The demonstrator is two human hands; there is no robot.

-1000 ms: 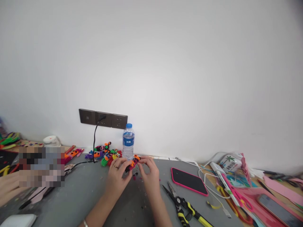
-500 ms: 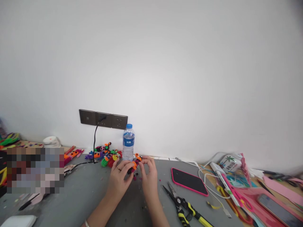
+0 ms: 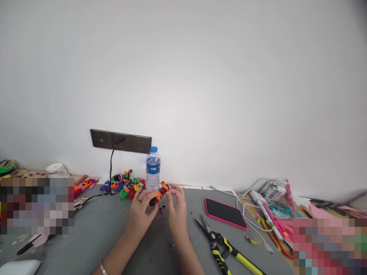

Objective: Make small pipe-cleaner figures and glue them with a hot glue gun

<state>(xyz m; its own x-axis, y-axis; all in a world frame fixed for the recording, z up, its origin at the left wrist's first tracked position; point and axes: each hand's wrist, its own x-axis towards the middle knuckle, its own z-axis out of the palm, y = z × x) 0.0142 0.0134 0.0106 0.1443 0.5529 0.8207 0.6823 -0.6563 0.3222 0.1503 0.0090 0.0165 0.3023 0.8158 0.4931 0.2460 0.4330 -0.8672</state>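
A small fuzzy figure [image 3: 158, 196] in orange, black and dark pink, which looks made of pipe cleaner, is between my two hands, just in front of the water bottle [image 3: 153, 173]. My left hand [image 3: 142, 212] pinches its left end with thumb and fingers; a ring and a bracelet show on this hand and wrist. Bent thumb and fingertips of my right hand [image 3: 177, 210] close at the figure's right end, partly hiding it. Tiny dark and pink bits [image 3: 162, 208] lie on the grey mat [image 3: 94, 233] beneath.
Fuzzy colourful figures [image 3: 126, 186] are heaped left of the bottle, by a black cable [image 3: 111, 168]. On the right lie a pink-cased phone [image 3: 225, 213], black-and-yellow pliers [image 3: 219, 242], white cables [image 3: 254, 221] and a glue gun [image 3: 265, 214]. A white case [image 3: 20, 267] sits front left.
The whole view has shifted slightly, so everything sits a little further left and higher. Both hands stay at the fuzzy figure, with only small finger movement.
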